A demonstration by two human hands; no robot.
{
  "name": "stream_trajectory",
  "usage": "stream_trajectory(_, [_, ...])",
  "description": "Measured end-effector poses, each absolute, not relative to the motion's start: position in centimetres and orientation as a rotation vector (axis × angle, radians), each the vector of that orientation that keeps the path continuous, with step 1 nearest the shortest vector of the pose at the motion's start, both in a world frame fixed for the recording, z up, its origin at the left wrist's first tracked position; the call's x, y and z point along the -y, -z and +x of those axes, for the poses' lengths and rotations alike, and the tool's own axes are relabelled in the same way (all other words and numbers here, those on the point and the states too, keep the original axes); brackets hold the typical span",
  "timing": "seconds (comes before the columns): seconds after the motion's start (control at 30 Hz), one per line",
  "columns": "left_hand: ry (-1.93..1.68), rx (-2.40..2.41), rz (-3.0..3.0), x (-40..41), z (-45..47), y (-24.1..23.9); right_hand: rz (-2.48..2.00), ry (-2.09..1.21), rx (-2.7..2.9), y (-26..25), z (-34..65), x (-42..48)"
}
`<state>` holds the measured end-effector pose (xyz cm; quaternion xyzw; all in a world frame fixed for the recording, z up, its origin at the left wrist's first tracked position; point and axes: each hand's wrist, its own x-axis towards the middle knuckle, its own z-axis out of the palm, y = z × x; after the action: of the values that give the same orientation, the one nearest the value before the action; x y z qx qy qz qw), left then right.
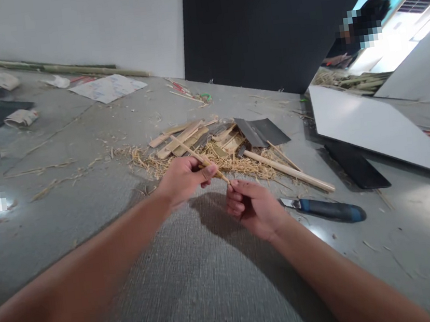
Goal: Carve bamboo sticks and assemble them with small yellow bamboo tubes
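A thin bamboo strip [187, 149] runs slantwise between my two hands, above the near edge of a heap of shavings. My left hand [185, 177] is closed round its middle, thumb on top. At the strip's lower right end, my right hand [251, 203] pinches the tip between thumb and fingers. Behind them lie curly bamboo shavings [142, 159] with several flat bamboo pieces [182, 136] on top. A knife with a blue and black handle [330, 209] rests on the floor to the right of my right hand.
A grey textured mat [199, 288] spreads under my hands. A hammer-like tool with a wooden handle [290, 170] lies by the heap. At right are a white board [375, 125] and a dark flat piece [356, 164]. Bamboo poles [70, 69] line the wall; a person [359, 28] is at upper right.
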<state>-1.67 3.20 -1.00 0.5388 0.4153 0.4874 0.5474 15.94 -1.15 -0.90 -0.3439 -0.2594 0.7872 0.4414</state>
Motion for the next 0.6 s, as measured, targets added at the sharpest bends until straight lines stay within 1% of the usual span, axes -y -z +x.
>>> stream_trajectory(0.1, [-1.344,-0.904,1.058,-4.9,-3.5,0.7,-0.851,-1.902,0.664,0.9,16.1,0.9])
stream_trajectory(0.2, [-1.398,-0.847,0.997,-4.9,-3.5,0.6,-0.858,-1.831,0.728,0.9,16.1,1.0])
stream_trajectory(0.27, [-1.313,-0.874,1.073,-3.8,-2.4,0.7,-0.888,-1.779,0.816,0.9,16.1,1.2])
stream_trajectory(0.33, [-1.141,-1.006,1.237,-2.7,-1.1,1.0,-0.917,-1.732,0.914,1.0,16.1,1.2])
stream_trajectory(0.4, [-1.068,-1.023,1.299,-2.5,-0.8,1.3,-0.932,-1.677,0.98,1.2,16.1,1.1])
stream_trajectory(0.6, [-1.348,-0.844,0.977,-4.7,-3.4,0.9,-1.0,-1.469,1.147,2.0,16.8,0.5])
